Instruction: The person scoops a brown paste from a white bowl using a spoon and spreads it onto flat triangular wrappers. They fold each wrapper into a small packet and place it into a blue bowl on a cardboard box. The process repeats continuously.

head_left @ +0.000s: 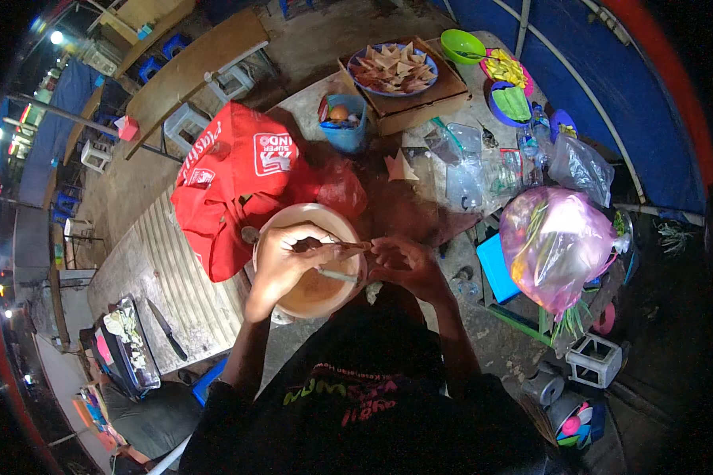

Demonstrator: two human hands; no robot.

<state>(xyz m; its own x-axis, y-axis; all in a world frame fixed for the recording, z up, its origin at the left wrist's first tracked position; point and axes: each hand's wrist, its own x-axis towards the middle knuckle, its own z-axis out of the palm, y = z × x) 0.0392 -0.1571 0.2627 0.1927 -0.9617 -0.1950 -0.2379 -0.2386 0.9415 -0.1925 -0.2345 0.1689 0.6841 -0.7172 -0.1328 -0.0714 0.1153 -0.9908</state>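
My left hand (pixel 289 257) and my right hand (pixel 408 269) meet over a round cream-coloured tub (pixel 313 215). The fingers of both are pinched on a small, thin brownish piece (pixel 352 247) stretched between them; its exact kind is too small to make out. Beneath my left fingers a pale, narrow, handle-like thing (pixel 337 275) shows against the tub's brownish inside. Whether my left hand touches it, I cannot tell. Further off, a blue-rimmed plate (pixel 353 82) piled with pointed, folded pastry wrappers (pixel 394 67) rests on a flat cardboard box (pixel 444 89).
A red bag (pixel 234 178) stands left of the tub. Beyond sit a blue container (pixel 345 136), a green bowl (pixel 461 46) and a blue-purple bowl (pixel 509 119). Bottles (pixel 540 127) and a stuffed pink plastic bag (pixel 554 245) are at right. A knife (pixel 166 328) lies at left.
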